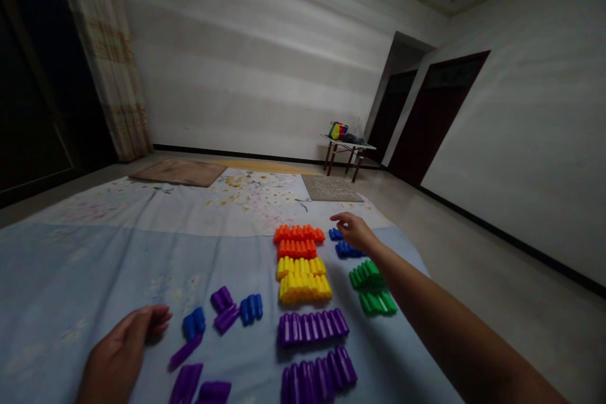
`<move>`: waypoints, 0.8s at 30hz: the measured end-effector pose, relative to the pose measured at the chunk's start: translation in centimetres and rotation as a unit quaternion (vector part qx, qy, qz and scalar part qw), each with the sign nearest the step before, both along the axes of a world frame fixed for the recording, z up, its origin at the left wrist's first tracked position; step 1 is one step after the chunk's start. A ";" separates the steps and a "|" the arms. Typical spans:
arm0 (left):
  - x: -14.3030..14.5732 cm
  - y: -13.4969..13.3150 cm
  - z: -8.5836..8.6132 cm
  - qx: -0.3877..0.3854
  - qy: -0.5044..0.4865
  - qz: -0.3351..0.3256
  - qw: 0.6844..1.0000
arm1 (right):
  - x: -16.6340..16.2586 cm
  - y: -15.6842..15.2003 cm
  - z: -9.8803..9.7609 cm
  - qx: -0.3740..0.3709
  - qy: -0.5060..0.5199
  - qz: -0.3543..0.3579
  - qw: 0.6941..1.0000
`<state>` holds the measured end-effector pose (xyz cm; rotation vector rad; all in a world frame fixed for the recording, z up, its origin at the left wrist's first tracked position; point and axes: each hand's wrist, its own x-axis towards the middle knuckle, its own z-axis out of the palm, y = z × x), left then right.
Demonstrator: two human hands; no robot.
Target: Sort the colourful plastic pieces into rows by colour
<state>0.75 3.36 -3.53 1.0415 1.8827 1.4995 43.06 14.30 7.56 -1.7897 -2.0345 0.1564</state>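
Observation:
Small glossy plastic peg-like pieces lie grouped by colour on a bedsheet. My right hand (pixel 354 230) reaches over the small blue group (pixel 349 249) at the right, index finger stretched out, nothing visible in it. My left hand (pixel 125 344) hovers low at the left with loosely curled fingers and no piece visible in it, beside a blue cluster (pixel 194 323). Scattered near it are purple pieces (pixel 186 382) and another blue cluster (pixel 250 308). Stacked rows in the middle are orange (pixel 297 248), yellow (pixel 305 287) and purple (pixel 312 328). Green pieces (pixel 372 287) sit under my right forearm.
The sheet (pixel 118 271) is light blue with a flowered white end. Two flat mats, a brown one (pixel 180 172) and a grey one (pixel 331 188), lie at its far edge. Beyond stands a small table (pixel 350 142) with a colourful item (pixel 338 130) on it.

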 end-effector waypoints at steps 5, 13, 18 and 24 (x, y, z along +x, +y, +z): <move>1.0 -1.4 1.7 0.036 -0.049 -0.040 0.997 | -8.7 -6.7 -0.8 -0.016 0.031 0.235 0.971; 1.1 -1.5 0.7 0.065 -0.074 -0.050 0.994 | -18.5 -14.0 -2.3 -0.116 -0.039 0.362 0.924; 1.0 -1.6 0.6 0.076 -0.082 -0.057 0.992 | -20.2 -15.0 -4.3 -0.140 -0.092 0.347 0.923; 1.0 -1.7 0.7 0.082 -0.086 -0.050 0.992 | -19.7 -14.8 -4.1 -0.138 -0.130 0.417 0.889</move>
